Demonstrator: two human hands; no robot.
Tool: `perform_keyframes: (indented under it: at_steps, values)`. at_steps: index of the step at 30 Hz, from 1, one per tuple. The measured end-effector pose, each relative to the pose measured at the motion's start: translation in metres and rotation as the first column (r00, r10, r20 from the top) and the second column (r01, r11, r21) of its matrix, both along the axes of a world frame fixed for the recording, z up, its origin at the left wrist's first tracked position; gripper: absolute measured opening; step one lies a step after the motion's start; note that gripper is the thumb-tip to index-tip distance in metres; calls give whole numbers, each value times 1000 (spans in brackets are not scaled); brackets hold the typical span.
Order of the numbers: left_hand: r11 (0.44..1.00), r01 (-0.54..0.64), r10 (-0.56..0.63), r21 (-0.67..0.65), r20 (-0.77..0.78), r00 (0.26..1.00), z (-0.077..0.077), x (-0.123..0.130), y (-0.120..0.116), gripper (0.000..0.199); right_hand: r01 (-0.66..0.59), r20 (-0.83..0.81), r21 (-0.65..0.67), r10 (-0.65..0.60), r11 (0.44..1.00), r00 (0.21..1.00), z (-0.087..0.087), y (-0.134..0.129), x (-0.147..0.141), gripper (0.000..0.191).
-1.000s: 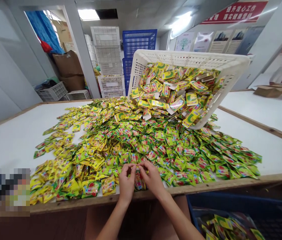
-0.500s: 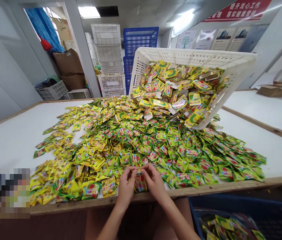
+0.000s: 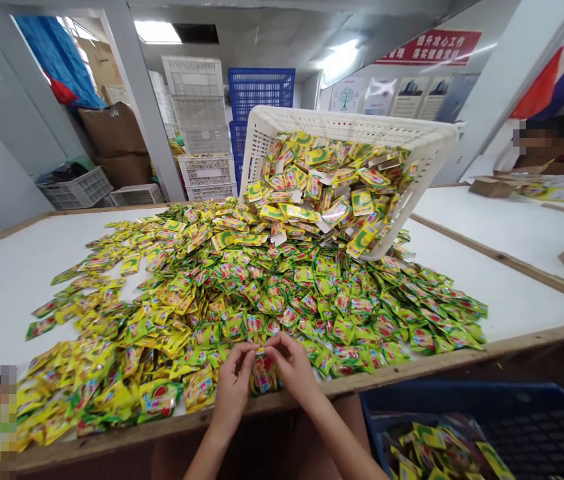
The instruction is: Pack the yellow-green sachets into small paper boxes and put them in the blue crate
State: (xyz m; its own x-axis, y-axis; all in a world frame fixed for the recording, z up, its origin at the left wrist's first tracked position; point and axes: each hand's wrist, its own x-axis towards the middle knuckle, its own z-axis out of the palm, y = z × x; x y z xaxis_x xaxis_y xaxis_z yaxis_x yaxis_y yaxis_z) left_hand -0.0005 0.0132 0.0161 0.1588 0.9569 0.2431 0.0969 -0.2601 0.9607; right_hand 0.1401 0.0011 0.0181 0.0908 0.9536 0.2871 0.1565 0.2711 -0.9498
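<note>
Your view has swung rightward, while your hands stay at the desk's [image 3: 507, 300] near edge. A blue crate [image 3: 532, 427] sits low at your right. Your left hand [image 3: 233, 383] and right hand [image 3: 295, 370] have fingers nearly closed, pinching a small packet's [image 3: 264, 375] top edge between them; you seem to be working that edge, which calls for light, even pressure. Beyond lie heaped sachets [image 3: 347, 307], then a tipped white basket [image 3: 352, 120] of small boxes [image 3: 362, 202].

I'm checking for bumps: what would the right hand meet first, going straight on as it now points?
Beyond the printed pack it touches, the right hand would probably meet the left hand first; depth there is unclear.
</note>
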Motion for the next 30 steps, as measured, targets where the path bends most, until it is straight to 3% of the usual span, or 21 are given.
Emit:
perform_keyframes:
  at_steps: [4, 8, 15, 18, 20, 22, 24, 26, 28, 29, 30]
  values:
    - [998, 67, -67, 12, -50, 996, -5, -7, -1, 21, 74, 147, 95, -87, 993, 985, -9, -11, -4, 9]
    - [996, 92, -89, 18, -131, 987, -3, -10, -5, 24, 32, 246, 93, -53, 995, 968, -6, -21, -3, 19]
    - [978, 96, -49, 183, -247, 968, -14, -8, -10, 19, 26, 252, 123, -57, 992, 966, -4, -30, -7, 25]
    - [964, 91, -20, 251, -272, 962, -21, -11, -12, 35, 113, 240, 186, -156, 976, 958, 4, -41, -5, 23]
    - [958, 112, -20, 265, -326, 945, -22, -15, -14, 51, 185, 284, 220, -244, 958, 927, 14, -60, 15, 25]
    - [959, 136, -25, 249, -403, 915, -19, -17, -15, 52, 280, 384, 222, -348, 934, 856, 22, -89, 57, 27]
    - [964, 143, -29, 224, -447, 894, -16, -18, -15, 42, 429, 526, 167, -448, 888, 723, 22, -125, 116, 28]
    - [966, 151, -38, 209, -464, 885, -14, -16, -15, 36, 534, 744, 66, -398, 843, 537, 14, -161, 176, 26]
    - [969, 144, -35, 201, -467, 883, -14, -12, -14, 34, 684, 899, 43, -327, 728, 290, 4, -183, 220, 25]
    - [971, 135, -28, 197, -466, 884, -15, -11, -13, 33, 701, 923, 62, -309, 710, 231, 0, -185, 232, 26]
    - [973, 125, -21, 194, -465, 885, -17, -10, -13, 33, 677, 926, 73, -301, 733, 226, -3, -179, 238, 28]
